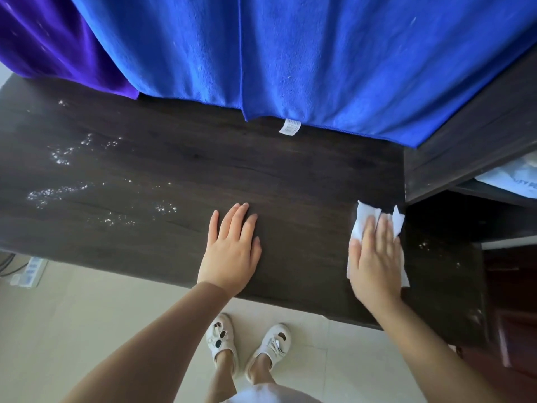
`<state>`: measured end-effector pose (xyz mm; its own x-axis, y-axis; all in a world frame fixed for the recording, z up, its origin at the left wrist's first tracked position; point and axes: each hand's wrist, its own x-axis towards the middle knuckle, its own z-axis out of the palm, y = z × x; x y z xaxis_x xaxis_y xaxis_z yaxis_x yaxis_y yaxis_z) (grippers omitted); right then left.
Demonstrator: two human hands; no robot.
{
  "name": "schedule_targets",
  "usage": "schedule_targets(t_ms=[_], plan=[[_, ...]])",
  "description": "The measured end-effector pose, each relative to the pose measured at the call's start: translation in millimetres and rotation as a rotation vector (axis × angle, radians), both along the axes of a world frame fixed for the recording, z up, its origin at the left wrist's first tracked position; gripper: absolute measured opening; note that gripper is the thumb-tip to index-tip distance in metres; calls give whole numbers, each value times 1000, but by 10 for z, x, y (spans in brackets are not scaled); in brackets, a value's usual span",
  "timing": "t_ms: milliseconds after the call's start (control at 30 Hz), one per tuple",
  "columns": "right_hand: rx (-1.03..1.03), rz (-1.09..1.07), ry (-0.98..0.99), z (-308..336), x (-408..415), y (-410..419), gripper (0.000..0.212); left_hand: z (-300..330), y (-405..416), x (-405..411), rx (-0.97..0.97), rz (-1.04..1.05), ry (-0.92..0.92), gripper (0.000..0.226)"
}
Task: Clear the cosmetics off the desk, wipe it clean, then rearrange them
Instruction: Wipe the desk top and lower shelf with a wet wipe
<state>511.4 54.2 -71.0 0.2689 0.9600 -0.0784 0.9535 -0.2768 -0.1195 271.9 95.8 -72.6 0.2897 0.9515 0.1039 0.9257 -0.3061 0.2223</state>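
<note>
A dark wooden desk [174, 170] fills the middle of the view with no cosmetics on it. White specks and smears [61, 152] dot its left part. My left hand [231, 245] lies flat on the desk near the front edge, fingers slightly apart, holding nothing. My right hand [376, 257] presses flat on a white paper tissue [364, 218] at the desk's right end, next to the side panel. The tissue sticks out beyond the fingers and along the right side of the hand.
A blue towel [319, 59] and a purple towel [43, 39] hang over the back of the desk. A dark shelf unit [465, 146] rises at the right, with a white bag [511, 178] in it. A power strip [29, 271] lies on the floor at the left.
</note>
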Motion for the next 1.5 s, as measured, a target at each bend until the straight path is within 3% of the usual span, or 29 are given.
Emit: schedule_targets(t_ms=[267, 567, 733, 900, 1033, 1100, 1200, 1267, 1300, 1367, 1500], plan=[[-21, 78, -14, -41, 557, 1149, 65, 2, -19, 3, -24, 18, -8, 45], [-26, 131, -81, -50, 159, -427, 63, -11, -41, -4, -40, -1, -18, 46], [41, -98, -16, -61, -495, -147, 64, 70, -57, -97, -13, 11, -218, 44], [153, 253, 47, -116, -2072, -51, 54, 89, -4, -907, 101, -87, -227, 39], [81, 572, 0, -59, -1829, -92, 56, 65, 186, -1676, 146, -122, -102, 40], [93, 362, -35, -88, -1261, -139, 62, 59, 287, -1941, 156, -157, -43, 42], [138, -271, -20, -37, -720, -192, 65, 42, 366, -2121, 146, -191, -17, 43], [106, -589, 18, 14, -1016, -58, 66, 27, 364, -2130, 135, -193, -20, 44], [109, -614, 33, 27, -1329, 44, 64, 21, 356, -2129, 128, -183, -25, 45], [135, -396, 76, -35, -2071, 230, 58, 15, 347, -2135, 117, -146, -45, 45], [171, 323, 46, -106, -3207, 283, 54, 0, 342, -2162, 112, -107, -84, 44]])
